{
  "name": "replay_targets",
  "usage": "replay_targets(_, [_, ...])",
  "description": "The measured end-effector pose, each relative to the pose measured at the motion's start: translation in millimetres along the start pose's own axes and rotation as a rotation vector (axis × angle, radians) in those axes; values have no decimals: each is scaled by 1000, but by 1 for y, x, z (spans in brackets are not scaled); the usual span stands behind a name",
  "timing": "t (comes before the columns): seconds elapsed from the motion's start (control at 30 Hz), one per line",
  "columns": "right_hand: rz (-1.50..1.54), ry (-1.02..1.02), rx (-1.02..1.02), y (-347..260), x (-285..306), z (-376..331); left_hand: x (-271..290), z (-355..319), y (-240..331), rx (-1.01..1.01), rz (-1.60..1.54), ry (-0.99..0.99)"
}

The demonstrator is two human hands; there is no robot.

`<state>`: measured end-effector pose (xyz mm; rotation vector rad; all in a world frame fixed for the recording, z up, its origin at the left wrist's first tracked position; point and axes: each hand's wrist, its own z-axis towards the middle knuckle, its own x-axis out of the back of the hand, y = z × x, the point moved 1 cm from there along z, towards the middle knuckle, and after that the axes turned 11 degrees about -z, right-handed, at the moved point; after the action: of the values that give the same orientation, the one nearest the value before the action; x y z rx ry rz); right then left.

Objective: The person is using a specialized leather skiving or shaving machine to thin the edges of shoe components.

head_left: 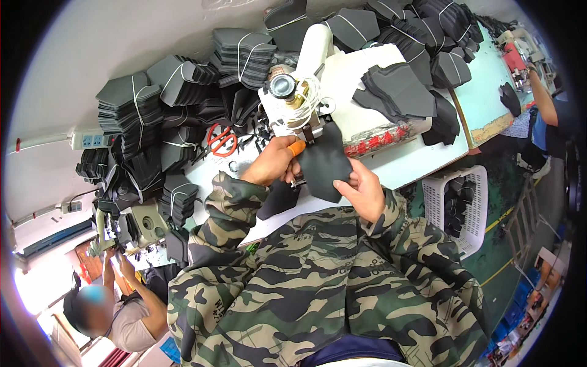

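Note:
A flat black piece of sheet material (324,165) hangs over the table's near edge, its top end at the presser area of a white sewing machine (284,116). My right hand (364,191) pinches its right lower edge between thumb and fingers. At the opposite edge, my left hand (273,161) is closed, and an orange finger cover (296,148) touches the piece close to the machine. A small metal glint shows below the left fingers; what it belongs to is unclear. Another black piece (280,200) lies beneath that hand. The left fingertips are partly hidden.
Tied stacks of black pieces (128,107) crowd the table's left and back. Red-handled scissors (221,140) lie left of the machine; loose grey pieces (400,92) lie right. A white basket (432,199) holds black pieces. Co-workers (125,312) sit at machines on both sides.

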<state>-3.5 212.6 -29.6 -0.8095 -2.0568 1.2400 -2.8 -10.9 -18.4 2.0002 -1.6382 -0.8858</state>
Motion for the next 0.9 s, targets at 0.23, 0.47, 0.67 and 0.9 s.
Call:
replay_targets(0.23, [-210, 342, 223, -14, 47, 22, 35, 7, -6, -448, 529, 284])
replay_targets(0.47, [-1399, 597, 531, -44, 111, 49, 68, -25, -94, -40, 1574, 252])
replay_targets(0.67, [-455, -129, 413, -31, 23, 18, 59, -29, -98, -395, 1681, 445])
replay_targets(0.9, [-467, -333, 653, -6, 10, 28, -2, -57, -4, -141, 691, -248])
